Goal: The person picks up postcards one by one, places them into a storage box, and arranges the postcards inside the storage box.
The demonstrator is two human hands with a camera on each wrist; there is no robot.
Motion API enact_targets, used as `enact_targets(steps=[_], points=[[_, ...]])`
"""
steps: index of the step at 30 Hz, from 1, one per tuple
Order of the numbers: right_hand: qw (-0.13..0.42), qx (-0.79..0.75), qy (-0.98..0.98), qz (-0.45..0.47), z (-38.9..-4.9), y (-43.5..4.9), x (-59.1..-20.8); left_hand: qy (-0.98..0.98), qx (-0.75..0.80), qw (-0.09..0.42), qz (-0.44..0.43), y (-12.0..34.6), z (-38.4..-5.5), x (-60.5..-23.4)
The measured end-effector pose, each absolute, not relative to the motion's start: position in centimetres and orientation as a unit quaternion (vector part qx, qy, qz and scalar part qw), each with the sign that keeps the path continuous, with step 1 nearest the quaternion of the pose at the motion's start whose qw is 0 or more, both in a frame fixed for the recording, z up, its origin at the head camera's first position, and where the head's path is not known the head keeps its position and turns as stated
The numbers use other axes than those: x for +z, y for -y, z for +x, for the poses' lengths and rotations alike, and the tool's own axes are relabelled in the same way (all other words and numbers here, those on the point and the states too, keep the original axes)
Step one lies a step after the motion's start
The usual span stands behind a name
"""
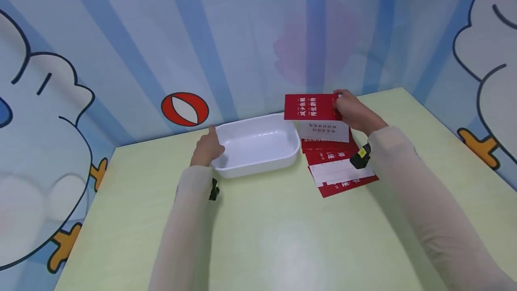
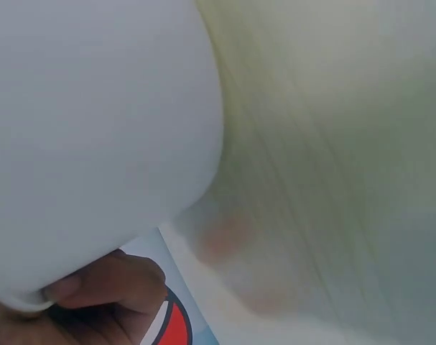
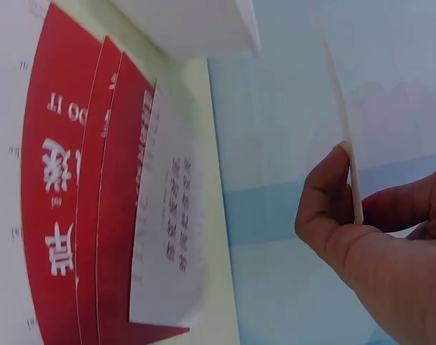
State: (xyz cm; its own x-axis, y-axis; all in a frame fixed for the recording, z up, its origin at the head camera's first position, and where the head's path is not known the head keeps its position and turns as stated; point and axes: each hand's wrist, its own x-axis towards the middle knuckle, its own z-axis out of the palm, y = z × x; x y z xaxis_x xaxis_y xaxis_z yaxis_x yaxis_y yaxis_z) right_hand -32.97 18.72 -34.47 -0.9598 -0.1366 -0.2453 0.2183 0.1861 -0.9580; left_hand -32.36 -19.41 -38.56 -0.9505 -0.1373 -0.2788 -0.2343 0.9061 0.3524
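My left hand (image 1: 208,147) grips the left rim of a white rectangular dish (image 1: 255,145); in the left wrist view its fingers (image 2: 117,284) curl at the dish's edge. Raised at the back, a red card (image 1: 308,107) with white lettering is pinched by my right hand (image 1: 355,110) at its right end. The right wrist view shows that card (image 3: 345,122) edge-on between thumb and fingers. Beneath it, red cards (image 1: 343,188) and white ones (image 1: 343,172) lie in an overlapping spread to the right of the dish. A white card with dark print (image 3: 167,230) lies on the red ones.
The pale yellow-green table (image 1: 258,228) meets a blue striped wall (image 1: 250,48) just behind the dish. Cartoon figures and a red-and-white ball (image 1: 185,109) are printed on the wall. Dark wrist cameras with yellow marks (image 1: 361,156) sit on both wrists.
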Motion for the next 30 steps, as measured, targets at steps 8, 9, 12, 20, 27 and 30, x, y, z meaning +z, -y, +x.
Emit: enact_targets(steps=[8,9,12,20,27,30], points=[[0.141,-0.631,-0.763,0.027,-33.3,-15.6,-33.6,-0.972,0.184,0.100,-0.102,19.5,-32.6,-38.5],[0.141,-0.629,-0.764,0.027,-33.3,-15.3,-33.5,-0.974,0.180,0.097,-0.100,19.5,-32.6,-38.6],[0.138,-0.625,-0.768,0.021,-33.3,-14.2,-33.2,-0.978,0.165,0.085,-0.092,19.4,-32.8,-38.9],[0.145,-0.624,-0.767,0.021,-33.0,-12.3,-33.2,-0.983,0.146,0.066,-0.094,18.4,-33.0,-39.4],[0.147,-0.625,-0.765,0.045,-32.9,-11.7,-33.9,-0.984,0.141,0.063,-0.093,17.5,-32.7,-39.3],[0.151,-0.633,-0.758,0.038,-32.9,-10.8,-34.2,-0.985,0.134,0.057,-0.093,17.7,-32.5,-39.3]])
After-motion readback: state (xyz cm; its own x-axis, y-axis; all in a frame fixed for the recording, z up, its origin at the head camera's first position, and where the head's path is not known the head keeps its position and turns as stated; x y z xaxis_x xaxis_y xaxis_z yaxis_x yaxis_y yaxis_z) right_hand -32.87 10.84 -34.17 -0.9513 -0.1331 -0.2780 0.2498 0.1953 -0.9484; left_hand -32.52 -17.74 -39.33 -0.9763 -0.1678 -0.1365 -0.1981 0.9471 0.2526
